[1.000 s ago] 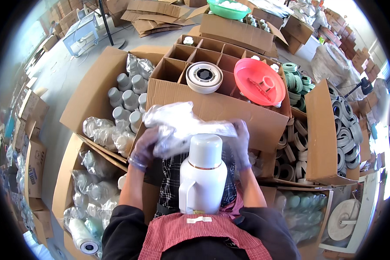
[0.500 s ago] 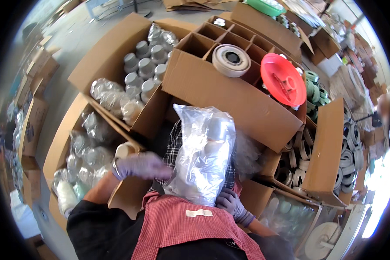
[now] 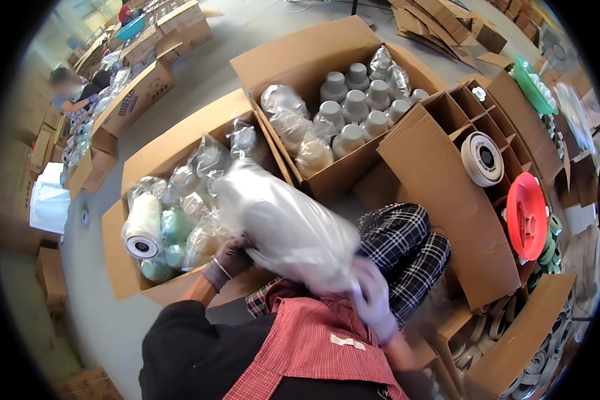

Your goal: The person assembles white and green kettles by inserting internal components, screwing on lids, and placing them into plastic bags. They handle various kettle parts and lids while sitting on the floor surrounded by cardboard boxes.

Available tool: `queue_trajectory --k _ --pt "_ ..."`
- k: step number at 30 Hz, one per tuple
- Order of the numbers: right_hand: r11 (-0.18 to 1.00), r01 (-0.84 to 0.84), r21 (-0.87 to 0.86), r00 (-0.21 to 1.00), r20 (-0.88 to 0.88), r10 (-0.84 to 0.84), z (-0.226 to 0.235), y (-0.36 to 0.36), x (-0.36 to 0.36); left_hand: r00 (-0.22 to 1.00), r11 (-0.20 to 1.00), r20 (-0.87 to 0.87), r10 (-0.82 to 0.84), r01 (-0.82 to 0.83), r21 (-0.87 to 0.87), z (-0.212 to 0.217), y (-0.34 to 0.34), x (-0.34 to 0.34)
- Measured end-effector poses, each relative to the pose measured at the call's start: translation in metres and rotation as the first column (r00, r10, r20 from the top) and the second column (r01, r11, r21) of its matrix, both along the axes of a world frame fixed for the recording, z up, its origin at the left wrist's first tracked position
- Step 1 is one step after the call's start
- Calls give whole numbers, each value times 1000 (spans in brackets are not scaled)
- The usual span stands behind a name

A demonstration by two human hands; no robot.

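A clear plastic bag point(image 3: 293, 223) with a bulky grey-white item inside lies slanted across my lap, smeared by motion. What the item is, I cannot make out. My right hand point(image 3: 375, 299), in a pale glove, grips the bag's gathered near end. At the bag's left side, my left hand point(image 3: 232, 261) has its gloved fingers closed against the plastic, partly hidden by it. The bag's far end hangs over the near edge of an open carton point(image 3: 123, 257), which contains several bagged pieces and a white cylinder point(image 3: 142, 227) with a dark-centred end.
Beyond stands a carton point(image 3: 293, 50) of grey cup-shaped pieces. At right, a divided carton point(image 3: 447, 207) carries a round cream part point(image 3: 482, 159) and a red dish point(image 3: 527, 217). Ring-shaped parts point(image 3: 480, 333) fill a box nearby. Another person point(image 3: 73, 93) sits at far left.
The view has swung left. The bag has gone from upright before me to slanted over the left carton. My left hand has come to its side; my right hand has moved to its near end.
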State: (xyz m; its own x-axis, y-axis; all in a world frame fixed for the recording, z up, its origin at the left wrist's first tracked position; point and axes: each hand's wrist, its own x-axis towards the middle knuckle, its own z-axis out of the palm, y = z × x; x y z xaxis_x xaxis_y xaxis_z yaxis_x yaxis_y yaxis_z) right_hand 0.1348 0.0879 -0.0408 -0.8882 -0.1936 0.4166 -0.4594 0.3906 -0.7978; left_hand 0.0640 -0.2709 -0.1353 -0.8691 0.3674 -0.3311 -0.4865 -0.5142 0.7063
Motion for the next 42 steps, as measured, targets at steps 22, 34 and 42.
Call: queue_trajectory --k 22,34,42 --pt "740 -6 672 1000 9 -1 -58 2 -81 981 52 178 -73 182 -982 -152 -49 -150" --pt "706 49 706 999 -49 -20 -58 -3 -81 618 -386 175 -767 -226 -895 -66 46 -121" --pt "965 232 119 948 196 -252 -48 -4 -81 537 28 -323 -779 -486 -874 261 39 -98"
